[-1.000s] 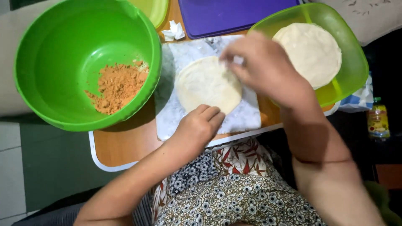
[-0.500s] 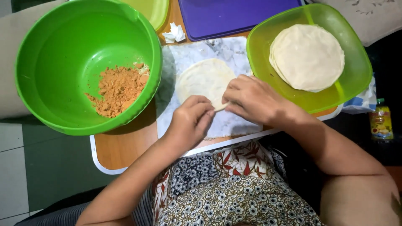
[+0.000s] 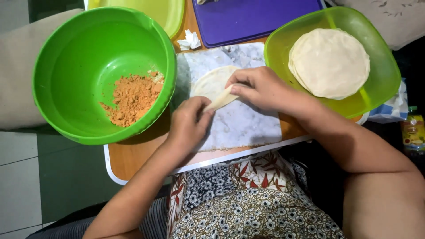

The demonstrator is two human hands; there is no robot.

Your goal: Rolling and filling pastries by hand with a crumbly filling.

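Marble slab (image 3: 239, 119) mid-counter (image 3: 133, 159), bare strip near front edge. Both hands pinch wrapper (image 3: 212, 88) edge, folding: left hand (image 3: 188, 124), right hand (image 3: 259, 88). Bowl (image 3: 79, 53) left, tray (image 3: 380, 84) right, tight flanks.
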